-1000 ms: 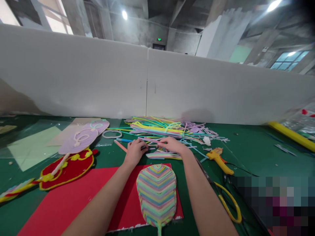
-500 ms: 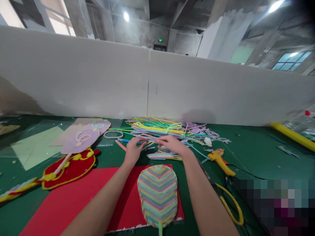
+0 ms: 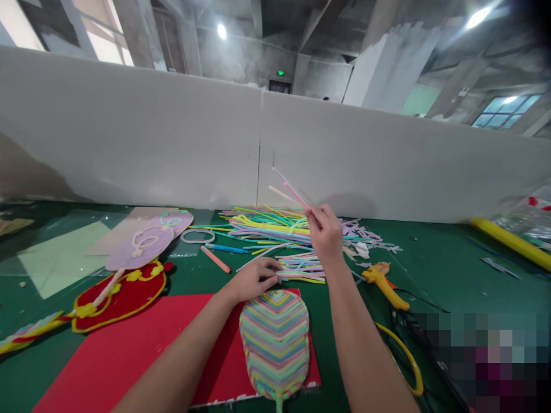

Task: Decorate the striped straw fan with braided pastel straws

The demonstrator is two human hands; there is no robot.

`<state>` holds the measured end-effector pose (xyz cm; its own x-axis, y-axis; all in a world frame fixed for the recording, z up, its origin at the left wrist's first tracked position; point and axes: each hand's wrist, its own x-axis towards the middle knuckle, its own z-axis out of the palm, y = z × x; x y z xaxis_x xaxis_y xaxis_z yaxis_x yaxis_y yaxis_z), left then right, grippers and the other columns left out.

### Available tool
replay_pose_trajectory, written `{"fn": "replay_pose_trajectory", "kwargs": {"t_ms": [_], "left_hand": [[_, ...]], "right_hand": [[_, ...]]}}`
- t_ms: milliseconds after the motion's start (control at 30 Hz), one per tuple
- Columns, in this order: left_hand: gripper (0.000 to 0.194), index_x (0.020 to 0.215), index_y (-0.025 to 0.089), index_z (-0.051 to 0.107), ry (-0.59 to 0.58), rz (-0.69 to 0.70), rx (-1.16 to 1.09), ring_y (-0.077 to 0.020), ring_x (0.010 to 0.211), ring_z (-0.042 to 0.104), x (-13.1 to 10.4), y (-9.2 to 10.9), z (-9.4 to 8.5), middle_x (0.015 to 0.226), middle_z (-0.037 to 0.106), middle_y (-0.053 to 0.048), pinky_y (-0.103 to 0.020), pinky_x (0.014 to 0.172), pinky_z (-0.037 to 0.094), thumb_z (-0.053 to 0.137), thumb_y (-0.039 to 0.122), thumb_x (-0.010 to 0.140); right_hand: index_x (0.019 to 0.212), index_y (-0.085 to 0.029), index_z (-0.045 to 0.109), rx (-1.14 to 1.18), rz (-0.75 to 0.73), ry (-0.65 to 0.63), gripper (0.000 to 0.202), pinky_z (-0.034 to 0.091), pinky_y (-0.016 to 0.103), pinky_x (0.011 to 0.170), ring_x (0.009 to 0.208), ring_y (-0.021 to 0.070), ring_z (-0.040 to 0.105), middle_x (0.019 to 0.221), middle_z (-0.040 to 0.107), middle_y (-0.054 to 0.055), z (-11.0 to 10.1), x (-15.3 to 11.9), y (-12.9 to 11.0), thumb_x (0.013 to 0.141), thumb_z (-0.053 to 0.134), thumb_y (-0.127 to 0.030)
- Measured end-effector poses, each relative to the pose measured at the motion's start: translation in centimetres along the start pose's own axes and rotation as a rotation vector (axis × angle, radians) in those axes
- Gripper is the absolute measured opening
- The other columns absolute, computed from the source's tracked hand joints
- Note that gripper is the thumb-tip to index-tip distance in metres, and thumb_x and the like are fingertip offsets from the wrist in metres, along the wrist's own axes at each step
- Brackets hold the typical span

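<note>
My right hand (image 3: 327,232) is raised above the heap, fingers pinched on a few pink and pale chenille stems (image 3: 293,192) that fan out up and to the left. Lower down, my left hand (image 3: 256,278) rests with fingers curved and apart at the left end of a bunch of short chenille stems (image 3: 303,268). Behind both hands lies a heap of long, many-coloured chenille stems (image 3: 275,221). A leaf-shaped fan (image 3: 275,344) with striped chevrons lies nearest me, on a red board (image 3: 159,338).
At left are a lilac fan (image 3: 150,238) and a red, yellow-edged piece (image 3: 124,298). An orange marker (image 3: 215,259), a blue pen (image 3: 226,248) and a tape ring (image 3: 197,236) lie mid-table. To the right are a yellow glue gun (image 3: 385,287) and yellow-handled scissors (image 3: 413,364).
My right hand has lifted away with a few stems in it. My left hand has moved down and nearer to the short stems, uncovering the blue pen and the orange marker.
</note>
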<state>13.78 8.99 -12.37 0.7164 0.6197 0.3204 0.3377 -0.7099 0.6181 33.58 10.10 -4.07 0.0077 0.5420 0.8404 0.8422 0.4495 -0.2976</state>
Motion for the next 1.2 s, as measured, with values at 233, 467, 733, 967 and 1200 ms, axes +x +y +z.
{"fn": "replay_pose_trajectory", "kwargs": {"t_ms": [233,467,733,967,1200], "left_hand": [[0.032,0.114,0.024,0.057,-0.002,-0.008,0.170,-0.0186,0.114,0.047,-0.1,-1.3,0.6,0.123,0.054,-0.007,-0.037,0.098,0.036,0.044,0.025,0.084],[0.046,0.130,0.027,0.038,-0.004,-0.080,0.279,-0.0214,0.131,0.023,-0.3,-2.0,1.0,0.140,0.034,-0.005,-0.045,0.106,0.019,0.044,0.032,0.085],[0.032,0.113,0.022,0.055,0.098,-0.046,0.120,-0.0185,0.127,0.032,-0.4,-1.8,0.4,0.134,0.042,-0.007,-0.039,0.105,0.026,0.043,0.023,0.084],[0.029,0.096,0.018,0.060,0.507,-0.398,-0.424,-0.0201,0.092,0.059,-0.1,-1.5,-0.5,0.098,0.064,-0.008,-0.035,0.084,0.046,0.044,0.037,0.081],[0.054,0.089,0.011,0.063,0.390,-0.506,-0.983,-0.0197,0.069,0.063,-0.1,-1.9,-1.2,0.080,0.068,-0.012,-0.029,0.063,0.049,0.041,0.058,0.076]], "right_hand": [[0.090,-0.016,0.062,0.051,0.099,0.022,0.036,0.038,0.025,0.066,0.067,0.0148,0.050,0.072,0.053,0.005,0.1,0.2,-0.7,0.091,0.030,-0.032],[0.089,-0.016,0.062,0.107,0.059,-0.088,0.032,0.039,0.025,0.071,0.072,0.0147,0.052,0.077,0.056,0.006,0.3,0.3,-2.1,0.090,0.033,-0.029],[0.082,-0.016,0.062,0.162,0.377,-0.040,0.036,0.038,0.025,0.057,0.058,0.0140,0.047,0.066,0.056,0.003,-4.4,0.1,-3.7,0.086,0.036,-0.040],[0.081,-0.020,0.063,0.346,0.587,-0.686,0.028,0.038,0.023,0.053,0.051,0.0129,0.051,0.054,0.055,-0.002,-2.7,-7.4,-3.5,0.082,0.042,-0.038],[0.076,-0.019,0.062,0.368,0.621,-0.769,0.032,0.039,0.021,0.053,0.051,0.0117,0.052,0.054,0.056,-0.002,-1.8,-9.7,-2.8,0.082,0.041,-0.043]]}}
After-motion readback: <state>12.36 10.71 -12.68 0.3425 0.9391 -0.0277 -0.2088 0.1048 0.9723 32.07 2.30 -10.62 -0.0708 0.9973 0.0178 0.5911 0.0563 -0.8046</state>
